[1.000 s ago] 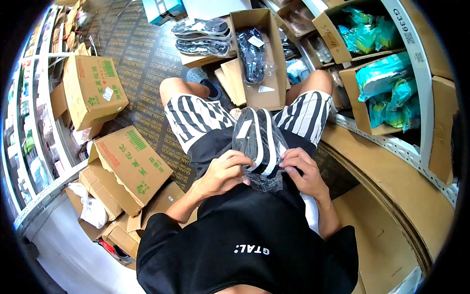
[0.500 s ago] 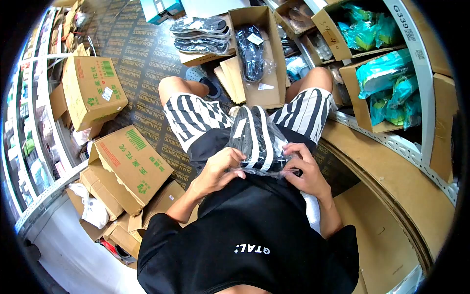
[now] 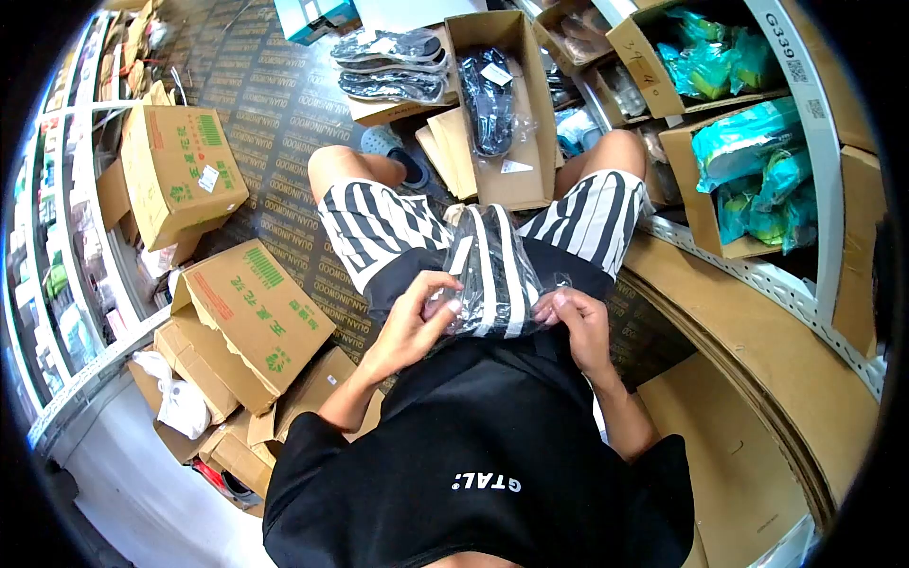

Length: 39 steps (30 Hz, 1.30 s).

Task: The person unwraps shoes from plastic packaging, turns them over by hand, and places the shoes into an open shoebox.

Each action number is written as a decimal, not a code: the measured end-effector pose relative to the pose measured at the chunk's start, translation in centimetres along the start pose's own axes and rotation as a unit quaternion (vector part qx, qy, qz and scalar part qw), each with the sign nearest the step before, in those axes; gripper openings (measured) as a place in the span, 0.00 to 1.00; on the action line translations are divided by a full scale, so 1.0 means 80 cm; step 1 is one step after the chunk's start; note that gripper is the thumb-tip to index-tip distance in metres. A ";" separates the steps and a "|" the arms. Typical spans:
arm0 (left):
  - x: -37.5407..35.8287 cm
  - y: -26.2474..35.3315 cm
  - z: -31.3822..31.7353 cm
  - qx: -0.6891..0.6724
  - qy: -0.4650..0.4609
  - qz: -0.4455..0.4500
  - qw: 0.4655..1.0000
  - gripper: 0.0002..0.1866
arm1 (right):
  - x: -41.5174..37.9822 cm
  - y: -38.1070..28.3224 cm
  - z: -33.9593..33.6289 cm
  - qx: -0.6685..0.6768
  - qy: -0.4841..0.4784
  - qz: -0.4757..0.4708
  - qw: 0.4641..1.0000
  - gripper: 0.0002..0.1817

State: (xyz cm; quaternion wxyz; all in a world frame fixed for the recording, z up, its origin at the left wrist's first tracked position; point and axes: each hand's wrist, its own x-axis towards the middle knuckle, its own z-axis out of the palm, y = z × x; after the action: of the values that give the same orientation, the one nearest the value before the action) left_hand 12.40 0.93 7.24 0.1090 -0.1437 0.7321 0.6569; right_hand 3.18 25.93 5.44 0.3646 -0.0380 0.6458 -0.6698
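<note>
Across my lap lies a pair of black slides with white stripes, wrapped in a clear plastic bag. My left hand grips the bag's left side near its lower corner, thumb and fingers pinched together. On the opposite side, my right hand pinches the plastic at the right edge, with a crumpled bit of film rising above the fingers. Beyond my knees, an open cardboard box holds another bagged black pair.
Bagged footwear is stacked on a box at the back. Shelves at right hold cartons with teal-bagged items beside a white metal post. Large cardboard boxes crowd the left, and a cardboard-edged surface curves along my right.
My left hand has moved slightly up, its fingers closing over the bag's side. My right hand has shifted a little left and turned, pinching the bag's edge. The slides' lower end is more visible.
</note>
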 end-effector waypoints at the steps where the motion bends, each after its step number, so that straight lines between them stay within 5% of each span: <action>1: -0.001 0.000 0.000 -0.040 0.008 -0.034 0.999 0.12 | 0.000 0.001 0.002 -0.004 0.026 0.032 0.999 0.12; 2: -0.002 -0.001 0.001 -0.079 0.016 -0.067 0.995 0.10 | 0.001 0.003 0.003 -0.008 0.052 0.063 0.997 0.14; 4: 0.001 -0.012 0.003 0.050 0.008 0.006 0.999 0.06 | 0.002 0.019 0.004 0.004 0.061 0.088 0.994 0.13; 6: 0.001 -0.017 0.005 -0.002 0.006 -0.078 0.997 0.05 | 0.001 0.032 0.006 0.017 0.067 0.115 0.991 0.12; 10: -0.002 -0.030 0.010 -0.001 0.026 -0.083 0.996 0.07 | -0.001 0.034 0.015 0.081 0.080 0.151 0.982 0.09; 12: -0.004 -0.033 0.008 0.122 0.010 -0.011 0.992 0.10 | -0.002 0.048 0.011 0.145 0.092 0.144 0.975 0.12; 18: -0.015 -0.044 0.016 0.144 0.005 -0.025 0.989 0.11 | -0.010 0.071 0.015 -0.044 0.074 0.050 0.995 0.13; 20: -0.018 -0.044 0.018 0.160 0.000 -0.037 0.986 0.11 | -0.011 0.056 0.027 0.053 0.053 0.099 0.992 0.20; 21: -0.020 -0.042 0.019 0.161 -0.005 -0.061 0.985 0.11 | -0.011 0.058 0.029 0.023 0.024 0.102 0.994 0.33; 25: -0.022 -0.046 0.024 0.159 -0.020 -0.092 0.983 0.12 | 0.003 0.057 0.028 -0.003 -0.039 0.171 0.984 0.41; 33: -0.027 -0.070 0.034 0.131 -0.012 -0.118 0.984 0.19 | 0.019 0.090 0.029 -0.045 -0.093 0.188 0.977 0.37; 36: -0.025 -0.074 0.035 0.143 0.000 -0.095 0.985 0.19 | 0.022 0.080 0.041 0.017 -0.054 0.180 0.982 0.35; 39: -0.026 -0.060 0.037 0.000 0.041 -0.179 0.983 0.16 | 0.016 0.070 0.051 -0.044 0.016 0.080 0.996 0.30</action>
State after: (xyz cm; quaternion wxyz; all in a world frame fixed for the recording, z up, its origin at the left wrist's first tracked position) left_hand 15.97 3.57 3.18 0.1942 -0.2992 0.6984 0.6206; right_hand 6.80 22.41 0.57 0.4047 0.0081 0.6811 -0.6101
